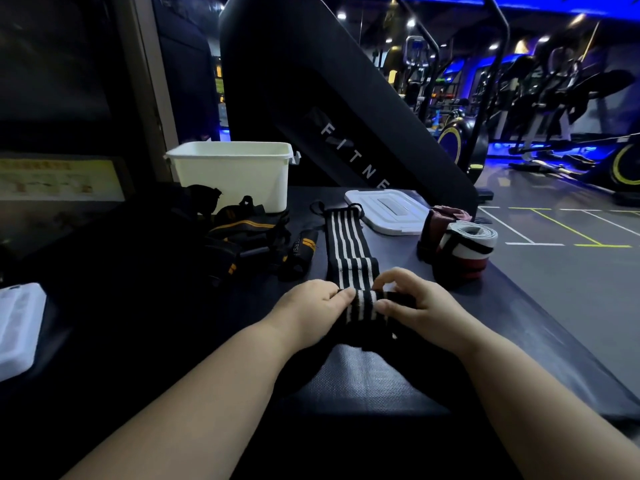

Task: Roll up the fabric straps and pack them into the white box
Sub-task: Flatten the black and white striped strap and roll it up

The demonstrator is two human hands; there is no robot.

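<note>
- Striped strap (348,247) is pinched at its part-rolled near end by both hands: left hand (313,306) and right hand (420,308), fingers curled onto the roll.
- The unrolled length is laid flat on the dark mat (363,382), running away from the grip.
- White box (235,174) is seen well beyond the grip, leftward, with its lid (388,209) off, beyond-right.
- Black-and-orange straps (249,233) are heaped left of the grip.
- Rolled red-and-white strap (465,247) is noted to the right.

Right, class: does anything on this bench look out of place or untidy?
Only the black-and-orange straps: they lie in a tangled heap just in front of the white box. The striped strap lies straight. Nothing looks spilled or damaged.
</note>
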